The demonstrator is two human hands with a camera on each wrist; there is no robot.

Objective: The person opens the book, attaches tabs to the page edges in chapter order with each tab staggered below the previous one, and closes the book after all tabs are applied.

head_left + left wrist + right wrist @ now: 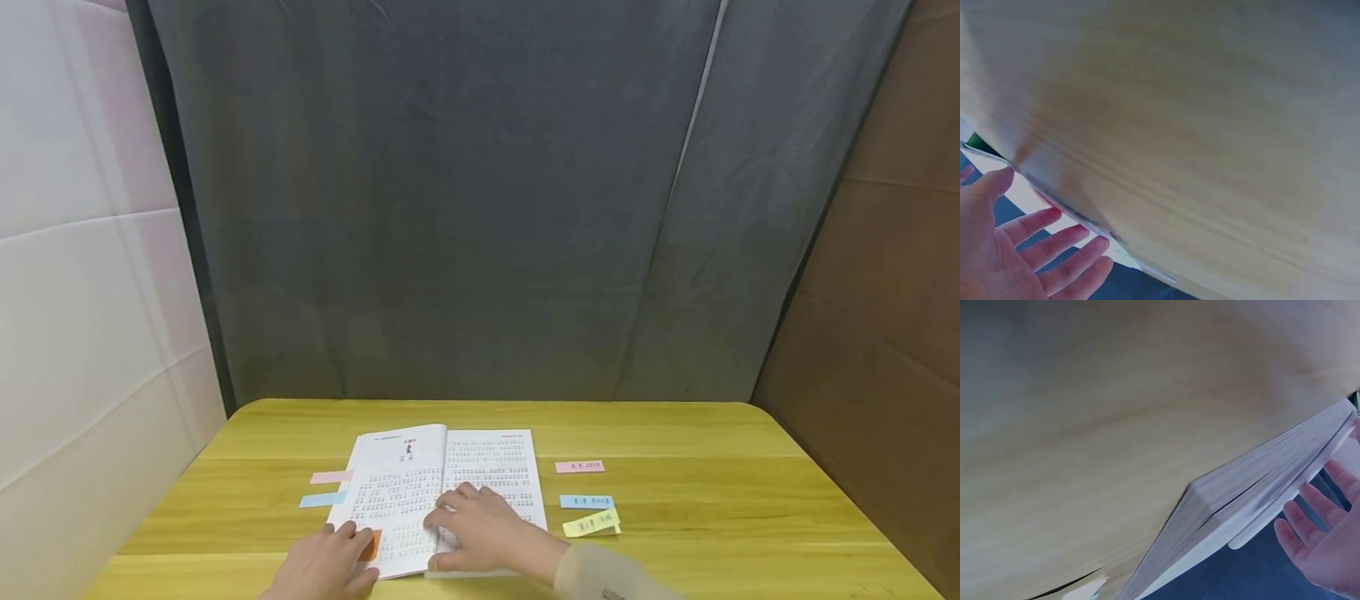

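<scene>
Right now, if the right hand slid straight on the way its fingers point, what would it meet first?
Probably only more open book: the right hand lies flat on it, fingers aimed up-left across the left page.

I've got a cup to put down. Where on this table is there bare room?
Bare wood lies along the far edge behind the book, and on the right past the three notes. The near middle is crowded: both hands, left and right, rest on the book, with two notes at its left.

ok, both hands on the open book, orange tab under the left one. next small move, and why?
Probably press the orange tab flat along the page's near edge. The left hand rests on it at the book corner, while the right hand lies flat across the pages holding them open. Whether it is stuck yet is unclear.
</scene>
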